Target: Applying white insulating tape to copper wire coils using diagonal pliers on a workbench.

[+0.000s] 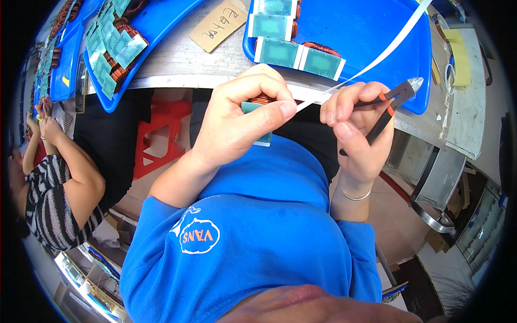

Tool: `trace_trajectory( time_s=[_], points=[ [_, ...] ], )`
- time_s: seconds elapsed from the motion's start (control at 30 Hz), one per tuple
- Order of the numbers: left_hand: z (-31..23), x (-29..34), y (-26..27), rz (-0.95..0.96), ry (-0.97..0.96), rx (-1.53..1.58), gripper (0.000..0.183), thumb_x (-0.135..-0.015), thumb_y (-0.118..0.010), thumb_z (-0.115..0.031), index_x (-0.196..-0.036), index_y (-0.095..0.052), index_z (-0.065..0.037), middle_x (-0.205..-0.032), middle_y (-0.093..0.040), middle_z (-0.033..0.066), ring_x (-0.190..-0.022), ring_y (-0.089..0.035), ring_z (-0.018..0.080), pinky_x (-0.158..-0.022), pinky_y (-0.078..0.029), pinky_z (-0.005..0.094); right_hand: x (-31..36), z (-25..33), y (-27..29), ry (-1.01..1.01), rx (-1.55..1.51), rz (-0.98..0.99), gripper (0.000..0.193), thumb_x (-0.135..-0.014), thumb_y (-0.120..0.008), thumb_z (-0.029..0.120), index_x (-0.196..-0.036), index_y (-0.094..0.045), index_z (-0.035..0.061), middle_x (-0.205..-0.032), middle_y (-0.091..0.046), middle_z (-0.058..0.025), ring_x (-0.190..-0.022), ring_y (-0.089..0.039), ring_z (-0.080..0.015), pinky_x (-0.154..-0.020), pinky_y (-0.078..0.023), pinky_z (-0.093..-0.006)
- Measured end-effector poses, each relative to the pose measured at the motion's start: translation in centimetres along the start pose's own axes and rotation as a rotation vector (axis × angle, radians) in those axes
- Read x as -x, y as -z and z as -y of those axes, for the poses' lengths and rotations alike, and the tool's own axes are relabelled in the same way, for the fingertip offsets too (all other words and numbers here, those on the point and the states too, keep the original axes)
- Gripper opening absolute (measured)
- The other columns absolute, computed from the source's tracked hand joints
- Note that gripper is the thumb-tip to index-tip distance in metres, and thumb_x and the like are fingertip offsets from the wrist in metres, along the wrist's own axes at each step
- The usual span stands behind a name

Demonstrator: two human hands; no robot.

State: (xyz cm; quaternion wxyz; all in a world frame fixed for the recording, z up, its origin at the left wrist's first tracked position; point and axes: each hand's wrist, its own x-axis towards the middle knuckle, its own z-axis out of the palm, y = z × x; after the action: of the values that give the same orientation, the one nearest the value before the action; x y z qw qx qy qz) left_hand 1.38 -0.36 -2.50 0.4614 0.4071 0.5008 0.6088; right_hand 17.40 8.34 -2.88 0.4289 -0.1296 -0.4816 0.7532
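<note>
My left hand (242,113) is closed around a coil of copper wire (262,99) with a green-and-white plate (249,107); the fingers hide much of it. From beside my left thumb a narrow white strip (374,60) runs up to the far right, over a blue tray. In my right hand (366,124) is a pair of cutting pliers (401,96) with black and orange handles, its jaws pointing away to the right. My right fingertips are close to the strip, and I cannot tell whether they pinch it.
Several green-plated coils (299,56) sit along the left edge of the blue tray (366,32). Another blue tray (161,27) holds more coils at the far left. A cardboard piece (218,25) lies between them. A person in a striped top (59,204) works at left, near a red stool (161,134).
</note>
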Motion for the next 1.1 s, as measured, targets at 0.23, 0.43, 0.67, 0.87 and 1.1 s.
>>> trace_trajectory(
  time_s=[0.23,0.43,0.67,0.87,1.1],
  points=[
    [0.0,0.0,-0.1,-0.003,0.017,-0.003,0.003,-0.077,-0.062,-0.005,-0.078,-0.061,-0.002,-0.08,-0.054,0.0032,-0.071,-0.049,0.0083,-0.063,-0.038,0.0215,0.2,0.1,-0.3,-0.03,0.051,0.011,0.033,-0.076,-0.061,-0.009,-0.1,-0.042,0.0004,-0.085,-0.054,-0.0117,-0.079,-0.056,-0.0178,-0.069,-0.048,-0.0282],
    [-0.1,0.0,-0.2,0.016,0.024,0.013,0.004,-0.077,-0.062,-0.005,-0.078,-0.061,-0.002,-0.08,-0.054,0.0033,-0.071,-0.049,0.008,-0.063,-0.038,0.0214,0.0,0.3,0.0,0.017,0.118,0.014,0.03,-0.076,-0.06,-0.008,-0.098,-0.042,0.0015,-0.085,-0.055,-0.0133,-0.078,-0.056,-0.0173,-0.069,-0.048,-0.0284],
    [-0.3,0.1,-0.5,0.033,0.078,0.059,0.004,-0.078,-0.062,-0.006,-0.078,-0.062,-0.002,-0.079,-0.054,0.0033,-0.07,-0.05,0.008,-0.063,-0.039,0.0216,-0.4,0.2,-0.2,0.14,0.238,0.016,0.032,-0.075,-0.058,-0.01,-0.096,-0.039,0.0039,-0.086,-0.056,-0.0144,-0.075,-0.054,-0.015,-0.066,-0.046,-0.0266],
    [0.0,0.1,-0.2,0.161,0.05,0.023,0.013,-0.076,-0.064,-0.008,-0.088,-0.061,-0.004,-0.083,-0.052,0.0027,-0.076,-0.049,0.0086,-0.067,-0.039,0.0224,-0.5,0.5,-0.3,0.153,0.227,-0.002,0.035,-0.074,-0.059,-0.011,-0.098,-0.038,0.0048,-0.087,-0.056,-0.0148,-0.077,-0.055,-0.0165,-0.07,-0.046,-0.0268],
    [-0.1,0.6,-1.0,0.115,0.065,0.02,0.09,-0.056,-0.076,-0.004,-0.13,-0.025,-0.005,-0.111,-0.04,0.009,-0.09,-0.048,0.0155,-0.072,-0.043,0.0259,-0.5,1.2,-0.2,0.156,0.143,-0.171,0.035,-0.075,-0.059,-0.01,-0.099,-0.039,0.0054,-0.09,-0.056,-0.0151,-0.08,-0.056,-0.017,-0.072,-0.046,-0.0272]
  ],
)
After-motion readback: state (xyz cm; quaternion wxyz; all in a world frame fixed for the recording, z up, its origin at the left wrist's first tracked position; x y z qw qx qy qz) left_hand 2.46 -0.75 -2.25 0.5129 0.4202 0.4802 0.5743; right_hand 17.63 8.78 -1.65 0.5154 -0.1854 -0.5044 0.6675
